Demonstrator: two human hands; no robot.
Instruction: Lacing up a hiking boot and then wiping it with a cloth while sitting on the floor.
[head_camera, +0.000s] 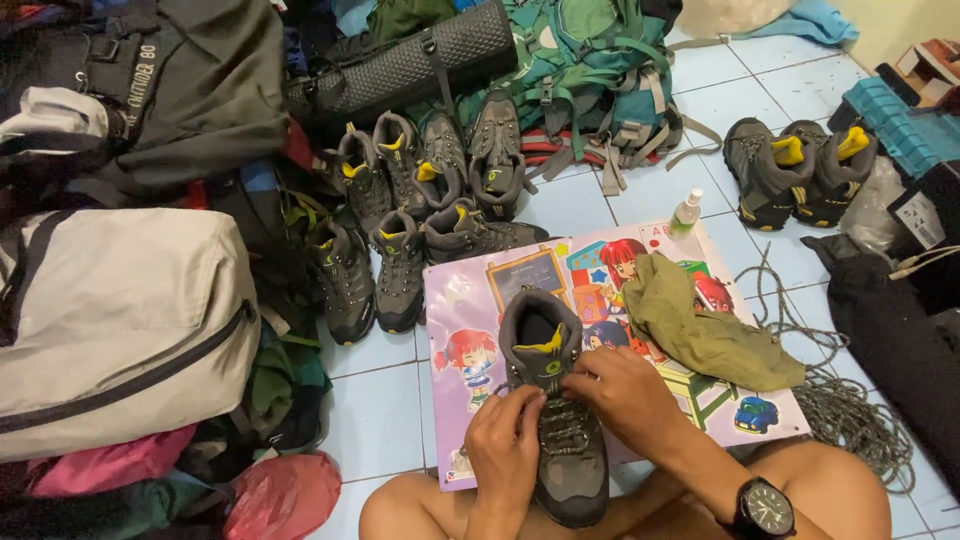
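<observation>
A grey hiking boot (552, 345) with a yellow tongue lining stands on a colourful cartoon mat (460, 290) between my knees, toe toward me. My left hand (503, 440) pinches the laces on the boot's left side. My right hand (618, 392), with a black wristwatch on its wrist, grips the laces on the right side near the upper eyelets. Both hands rest on the boot's lacing. An olive-green cloth (705, 328) lies on the mat just right of the boot.
Several matching grey boots (420, 210) stand in rows beyond the mat, another pair (795, 172) at the far right. A small spray bottle (686, 212) stands at the mat's top edge. Backpacks (590, 70), bags (120, 320) and a coiled rope (850, 410) surround the tiled floor.
</observation>
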